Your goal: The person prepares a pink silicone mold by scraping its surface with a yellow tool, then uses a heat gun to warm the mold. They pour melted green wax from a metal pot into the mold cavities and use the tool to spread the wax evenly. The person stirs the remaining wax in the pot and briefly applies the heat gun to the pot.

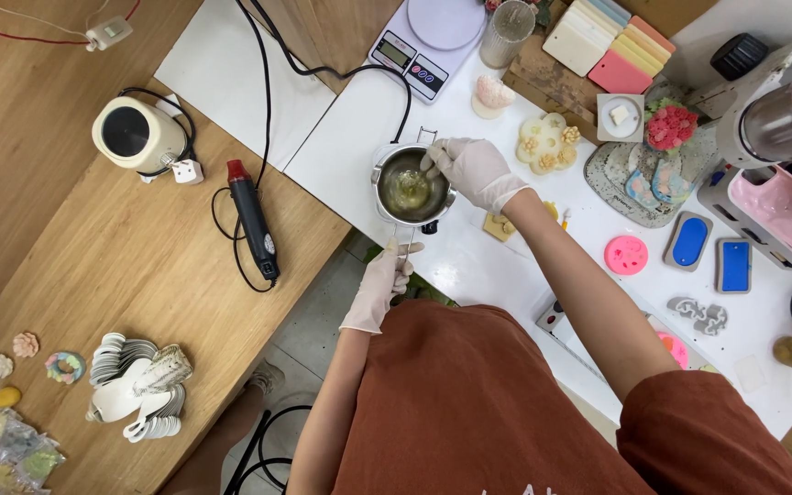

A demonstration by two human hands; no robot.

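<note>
A small metal pot [412,186] with pale yellow liquid stands on the white table [469,266] near its edge. My left hand [383,282], in a white glove, grips the pot's thin handle, which points toward me. My right hand [472,170], also gloved, is over the pot's right rim and holds a thin stirring tool that dips into the liquid.
A digital scale [423,41] sits behind the pot, with its black cord beside it. Silicone molds, blue [689,242] and pink [626,255], lie to the right. A black heat gun [252,218] and a round white appliance [137,135] rest on the wooden table at left.
</note>
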